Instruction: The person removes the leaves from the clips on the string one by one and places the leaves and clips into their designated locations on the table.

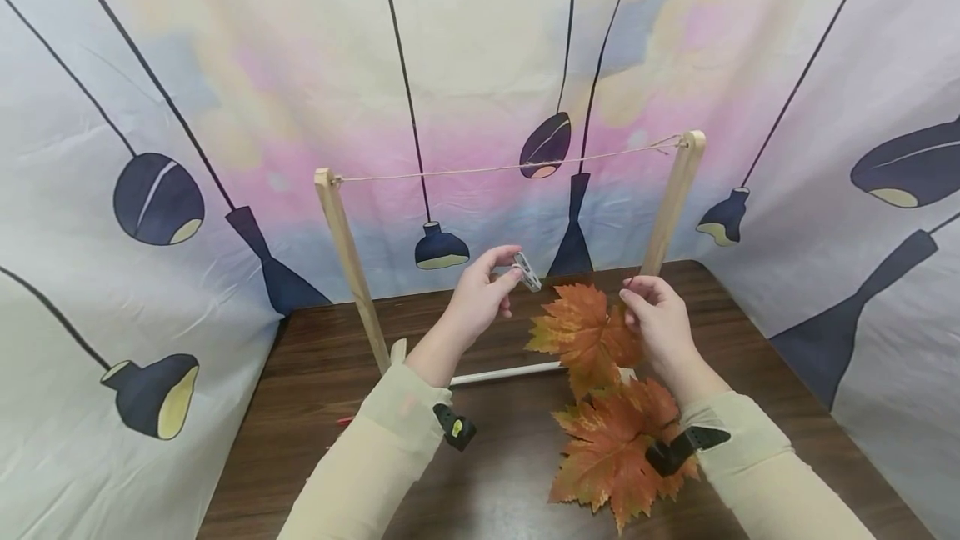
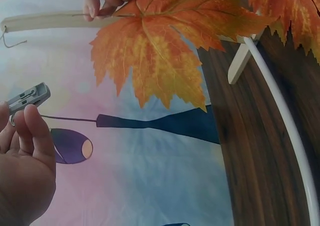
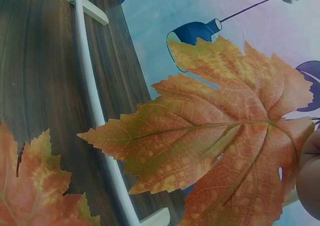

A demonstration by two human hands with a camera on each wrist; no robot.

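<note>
Between thumb and fingers, my left hand [image 1: 482, 294] pinches a grey clothespin [image 1: 527, 271], held up above the table. The same clothespin [image 2: 31, 97] shows near the left edge of the left wrist view. My right hand [image 1: 660, 319] pinches an orange maple leaf [image 1: 588, 332] by its stem end, and the leaf hangs to the left of the fingers. In the right wrist view this leaf [image 3: 225, 131] fills much of the picture, with only part of the hand visible. A second orange maple leaf [image 1: 618, 448] lies lower, partly behind the right wrist strap.
A twine line [image 1: 450, 172] runs between two wooden posts, the left post [image 1: 351, 265] and the right post [image 1: 672, 202]. A white rod [image 1: 510, 372] joins them low down. The frame stands on a dark wooden table [image 1: 300, 407], with a printed cloth [image 1: 465, 48] behind it.
</note>
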